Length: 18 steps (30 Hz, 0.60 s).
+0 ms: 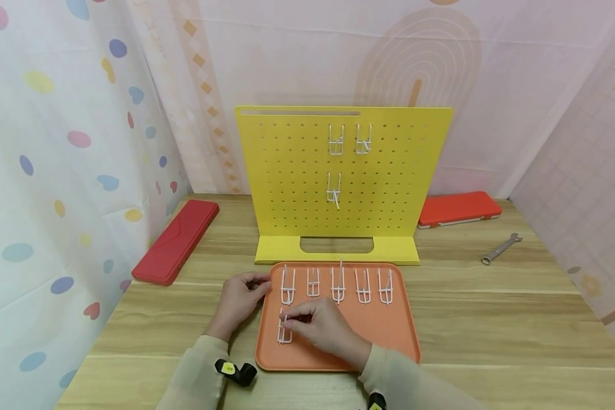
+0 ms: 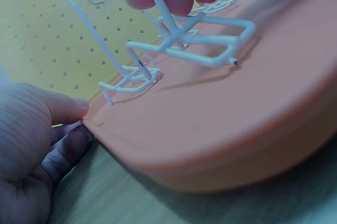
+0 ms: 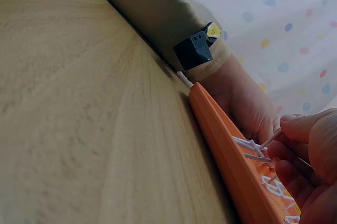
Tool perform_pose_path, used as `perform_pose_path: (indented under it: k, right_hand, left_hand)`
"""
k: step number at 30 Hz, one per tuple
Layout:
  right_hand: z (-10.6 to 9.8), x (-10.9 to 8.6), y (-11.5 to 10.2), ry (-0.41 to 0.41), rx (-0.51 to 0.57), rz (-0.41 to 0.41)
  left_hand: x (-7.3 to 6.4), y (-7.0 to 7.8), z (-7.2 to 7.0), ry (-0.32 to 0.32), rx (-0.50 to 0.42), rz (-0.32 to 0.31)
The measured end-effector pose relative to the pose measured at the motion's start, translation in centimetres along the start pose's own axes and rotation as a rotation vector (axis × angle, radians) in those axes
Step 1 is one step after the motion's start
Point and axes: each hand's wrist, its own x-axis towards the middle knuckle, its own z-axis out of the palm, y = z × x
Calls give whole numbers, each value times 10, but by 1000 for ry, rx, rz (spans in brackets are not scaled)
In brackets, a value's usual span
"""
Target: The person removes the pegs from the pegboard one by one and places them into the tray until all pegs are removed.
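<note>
My right hand [image 1: 325, 330] pinches a white wire pegboard hook [image 1: 285, 340] between thumb and fingertips, over the left part of an orange tray [image 1: 338, 365]. In the left wrist view that hook [image 2: 210, 61] sits low over the tray surface, its long prong rising into the fingers. My left hand [image 1: 240, 300] grips the tray's left rim near the far corner, thumb above and fingers below. Several more white hooks [image 1: 313, 283] lie in a row along the tray's far side. Behind the tray stands a yellow pegboard [image 1: 297, 171] with three hooks [image 1: 336, 140] hanging on it.
A dark red case [image 1: 176, 242] lies on the wooden table to the left. At the right are a bright red case [image 1: 458, 208] and a combination wrench [image 1: 501, 249]. Patterned curtains [image 1: 307, 51] close off the back and sides.
</note>
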Motion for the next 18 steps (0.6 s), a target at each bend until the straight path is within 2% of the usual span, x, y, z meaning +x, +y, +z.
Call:
perform_pose_path:
  k: [18]
  right_hand:
    - [4, 0, -5, 4, -30, 50]
  left_hand:
    - [0, 0, 0, -10, -8, -11]
